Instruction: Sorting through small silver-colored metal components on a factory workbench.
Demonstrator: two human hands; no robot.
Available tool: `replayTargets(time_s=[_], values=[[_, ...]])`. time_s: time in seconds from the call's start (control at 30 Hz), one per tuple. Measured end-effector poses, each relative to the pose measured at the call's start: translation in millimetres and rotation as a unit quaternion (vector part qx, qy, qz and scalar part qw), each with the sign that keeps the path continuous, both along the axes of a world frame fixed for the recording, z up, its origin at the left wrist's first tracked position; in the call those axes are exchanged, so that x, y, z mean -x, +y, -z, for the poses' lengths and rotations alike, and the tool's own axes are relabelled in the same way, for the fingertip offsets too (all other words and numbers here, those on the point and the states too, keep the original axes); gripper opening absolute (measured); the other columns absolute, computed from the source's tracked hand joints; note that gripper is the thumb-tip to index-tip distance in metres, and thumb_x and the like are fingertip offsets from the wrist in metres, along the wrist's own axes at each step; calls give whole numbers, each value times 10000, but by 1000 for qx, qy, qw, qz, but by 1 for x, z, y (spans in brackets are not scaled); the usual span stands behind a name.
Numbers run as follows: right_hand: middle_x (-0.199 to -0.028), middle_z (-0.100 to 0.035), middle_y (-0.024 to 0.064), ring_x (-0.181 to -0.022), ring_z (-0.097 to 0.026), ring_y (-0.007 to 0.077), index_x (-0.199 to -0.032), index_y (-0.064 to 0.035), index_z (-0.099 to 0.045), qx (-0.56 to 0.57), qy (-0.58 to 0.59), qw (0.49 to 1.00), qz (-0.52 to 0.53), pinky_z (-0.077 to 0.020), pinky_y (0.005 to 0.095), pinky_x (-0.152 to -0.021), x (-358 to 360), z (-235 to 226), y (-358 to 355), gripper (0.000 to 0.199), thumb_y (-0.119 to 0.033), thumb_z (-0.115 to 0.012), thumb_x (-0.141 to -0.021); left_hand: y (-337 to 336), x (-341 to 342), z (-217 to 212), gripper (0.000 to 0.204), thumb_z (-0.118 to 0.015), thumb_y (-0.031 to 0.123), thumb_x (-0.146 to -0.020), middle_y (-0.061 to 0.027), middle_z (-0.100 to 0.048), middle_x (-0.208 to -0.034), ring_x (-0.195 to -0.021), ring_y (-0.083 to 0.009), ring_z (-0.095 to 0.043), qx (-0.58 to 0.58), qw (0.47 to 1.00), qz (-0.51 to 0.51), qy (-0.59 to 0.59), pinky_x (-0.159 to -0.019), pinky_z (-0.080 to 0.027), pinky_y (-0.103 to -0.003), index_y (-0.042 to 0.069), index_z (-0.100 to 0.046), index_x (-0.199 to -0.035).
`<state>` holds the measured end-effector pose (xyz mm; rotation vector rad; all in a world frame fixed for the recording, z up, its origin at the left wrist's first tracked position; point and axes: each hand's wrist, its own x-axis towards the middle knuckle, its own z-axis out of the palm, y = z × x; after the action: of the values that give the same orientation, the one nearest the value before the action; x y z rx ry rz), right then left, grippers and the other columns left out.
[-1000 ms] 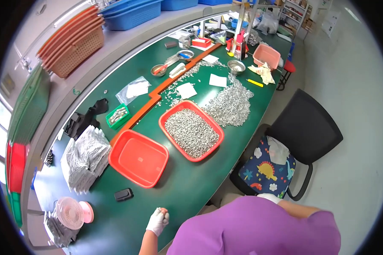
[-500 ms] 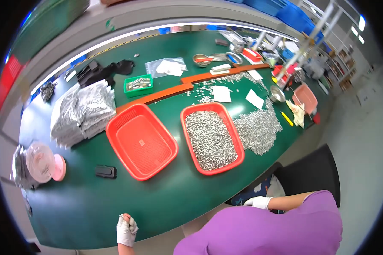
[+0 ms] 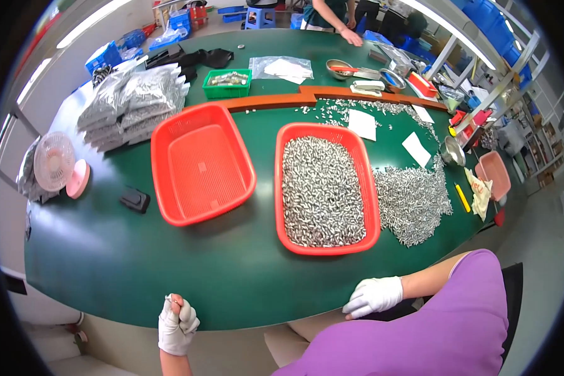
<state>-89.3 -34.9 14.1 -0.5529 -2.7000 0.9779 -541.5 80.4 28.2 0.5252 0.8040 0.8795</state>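
Note:
My left hand [image 3: 177,324], in a white glove with the thumb tip bare, is curled up at the table's near edge. Its fingers press together; anything between them is hidden. My right hand [image 3: 375,296], also white-gloved, lies with fingers stretched out at the near edge, below a red basket [image 3: 374,216]. Small shiny metal pins [image 3: 323,194] fill that basket. A second red basket [image 3: 200,166], with nothing in it, stands to its left, tilted slightly. Right of the full basket, a heap of the same small metal pieces [image 3: 413,203] spreads over the green table [image 3: 244,276].
Silvery filled bags [image 3: 128,103] are stacked at the left, near a clear plastic basket [image 3: 54,161] and a black object [image 3: 135,199]. An orange bar [image 3: 263,100] crosses behind the baskets. A green tray [image 3: 227,89] sits beyond it. Another person's hand [image 3: 351,36] rests at the far edge.
My view has tilted up, bringing the far side and another person into sight. My right hand has come up from beside my lap to the table's edge. My left hand stays curled.

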Motion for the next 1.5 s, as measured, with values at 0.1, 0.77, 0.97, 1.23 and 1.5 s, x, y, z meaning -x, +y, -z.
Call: replayTargets(time_s=[0.1, 0.77, 0.97, 1.23, 1.5], values=[[-1149, -596, 89, -918, -616, 258, -1172, -105, -546, -44, 19, 999, -3, -490, 375, -696, -3, -2, -8, 314, -87, -537, -859, -41, -26, 7, 228, -619, 353, -899, 60, -344, -599, -463, -53, -255, -19, 999, -15, -25, -413, -201, -217, 148, -521, -911], [-1020, -648, 84, -940, -607, 309, -928, -129, -708, -172, 113, 978, 31, -490, 362, -818, 8, 27, -12, 349, 78, -543, -700, -284, -147, 26, 178, -507, 255, -975, 43, -401, -676, -498, -41, -291, -49, 977, -167, -126, -405, -236, -181, 99, -585, -941], [-978, -640, 75, -963, -602, 256, -940, -112, -710, -107, 134, 984, 46, -478, 329, -857, 2, 33, -23, 292, 58, -549, -767, -312, -174, 35, 155, -514, 235, -969, 38, -416, -669, -492, -50, -303, -34, 975, -190, -111, -411, -238, -192, 93, -571, -943], [-945, -651, 76, -922, -617, 253, -935, -99, -702, -93, 182, 978, 35, -486, 319, -819, 6, 36, -24, 263, 68, -565, -786, -290, -208, 18, 132, -487, 215, -982, 27, -468, -693, -503, -52, -323, -80, 978, -163, -99, -425, -261, -191, 101, -541, -945], [-868, -637, 98, -834, -624, 255, -897, -52, -668, -52, 307, 937, 158, -494, 310, -766, 2, 44, -37, 178, 43, -579, -776, -206, -282, 0, 100, -481, 194, -981, 26, -464, -684, -494, -52, -332, -54, 985, -139, -83, -410, -261, -189, 104, -510, -950]])
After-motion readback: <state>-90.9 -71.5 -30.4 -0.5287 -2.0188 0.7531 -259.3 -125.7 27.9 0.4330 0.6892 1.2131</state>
